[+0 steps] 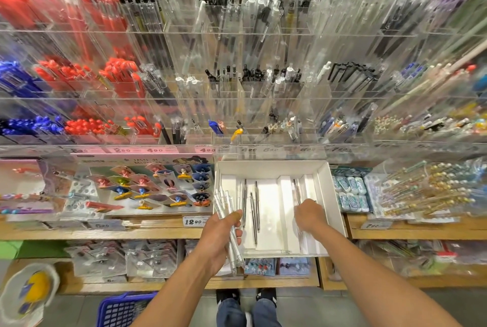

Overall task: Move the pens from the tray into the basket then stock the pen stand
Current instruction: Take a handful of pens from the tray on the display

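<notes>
Below tag "12.90" [193, 221], left hand [220, 237] clutches pens [226, 210]; right hand [309, 217] fingers unclear.

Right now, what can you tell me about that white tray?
The tray is a shallow white box, seemingly card, with raised sides and white dividers inside. It sits on the wooden shelf below the pen stand. A few slim pens lie lengthwise in it. The right hand reaches into its right side; the left hand holds clear pens at its left edge.

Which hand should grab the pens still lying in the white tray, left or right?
Right. The left hand already grips a bundle of clear pens, while the right hand is down in the white tray beside loose pens; whether it holds one is unclear.
</notes>
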